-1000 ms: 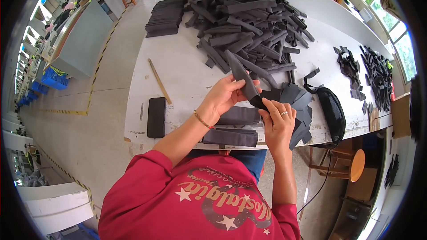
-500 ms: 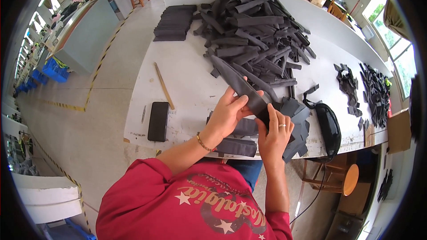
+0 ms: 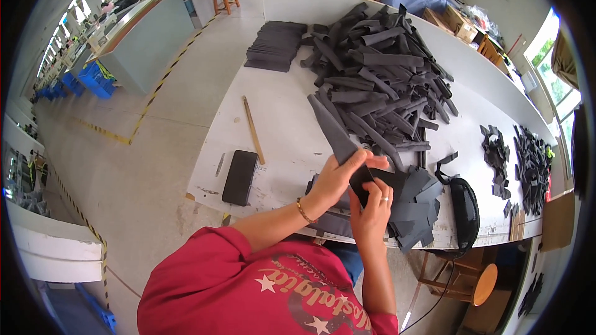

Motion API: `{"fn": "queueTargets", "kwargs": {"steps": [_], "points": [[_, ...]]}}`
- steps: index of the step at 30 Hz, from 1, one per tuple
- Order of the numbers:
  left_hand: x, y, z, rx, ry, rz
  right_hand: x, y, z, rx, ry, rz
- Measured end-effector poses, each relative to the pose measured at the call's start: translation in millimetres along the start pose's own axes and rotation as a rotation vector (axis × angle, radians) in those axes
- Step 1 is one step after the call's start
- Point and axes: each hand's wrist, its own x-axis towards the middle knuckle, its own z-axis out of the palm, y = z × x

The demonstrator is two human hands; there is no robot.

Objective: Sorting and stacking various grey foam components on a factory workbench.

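Observation:
A long dark fabric strip point(image 3: 332, 130), flat like a sleeve, slants over the near part of the table. Closed around its lower part is my left hand point(image 3: 336, 181), thumb on top. My right hand point(image 3: 371, 208), wearing a ring, pinches the strip's near end, where a darker black part shows between the fingers; whether that is a separate piece cannot be made out. Just right of my hands lie overlapping flat black pieces point(image 3: 417, 208). Folded dark strips point(image 3: 332, 223) lie partly hidden beneath my wrists. Beyond is a large heap of dark strips point(image 3: 388, 68).
A neat stack of dark strips point(image 3: 276, 46) is at the far left. A wooden stick point(image 3: 253, 130) and a black rectangular case point(image 3: 240, 178) lie left of me. Rightward are a black mesh pouch point(image 3: 464, 211), smaller black piles point(image 3: 531, 167) and a wooden stool point(image 3: 484, 284) below the edge.
My right hand has curled its fingers in at the strip's near end. My left hand has slid its grip toward that end. The whole view has shifted, with the table lower and further right.

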Motion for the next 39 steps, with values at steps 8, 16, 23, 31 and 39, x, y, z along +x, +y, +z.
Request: {"fn": "queueTargets", "kwargs": {"steps": [8,16,23,31,39], "points": [[-6,5,-3,0.024,0.052,-0.001,9,-1,5,0.049,-0.022,-0.072],[-12,1,1,-0.055,0.067,-0.014,5,5,6,0.143,-0.066,-0.076],[-11,-5,-11,-0.160,0.122,-0.113,-1,-3,-10,0.036,-0.146,-0.029],[-20,-25,-7,-0.304,0.092,-0.209,3,11,0,0.125,-0.099,-0.146],[-10,41,-3,-0.099,0.163,0.029,2,4,-12,0.246,-0.074,-0.138]]}}
